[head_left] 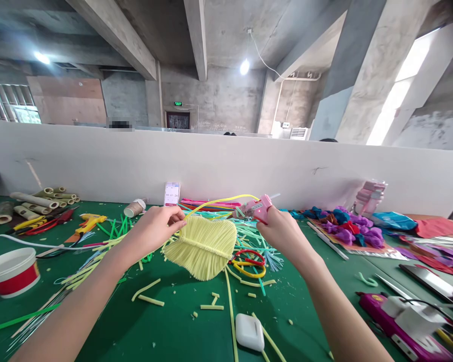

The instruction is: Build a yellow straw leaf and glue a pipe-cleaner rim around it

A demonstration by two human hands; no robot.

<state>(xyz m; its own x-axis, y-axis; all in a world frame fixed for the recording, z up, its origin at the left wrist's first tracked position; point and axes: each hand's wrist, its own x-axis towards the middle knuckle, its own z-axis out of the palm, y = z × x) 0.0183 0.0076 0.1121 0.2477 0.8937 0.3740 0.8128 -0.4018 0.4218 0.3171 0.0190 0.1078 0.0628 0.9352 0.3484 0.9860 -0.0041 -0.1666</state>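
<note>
My left hand (170, 221) is closed, pinching the upper left edge of a pale yellow leaf made of pipe cleaners (204, 247). The leaf is held above the table, with a thicker ridge running across its middle. A thin bright yellow strip (219, 198) arches from near my left fingers towards the right hand; its far end is hidden. My right hand (277, 226) is wrapped round a pink hot glue gun (262, 207). Its nozzle points left, above the leaf's right edge, apart from it. A clear stick pokes out of its back.
Red- and yellow-handled scissors (251, 264), yellow offcuts (211, 306) and a white earbud case (249, 332) lie on the green table (166, 334). A paper cup (12, 271), yellow glue gun (88, 224) and bamboo pieces (41, 201) are left; a purple power strip (403, 322) is right.
</note>
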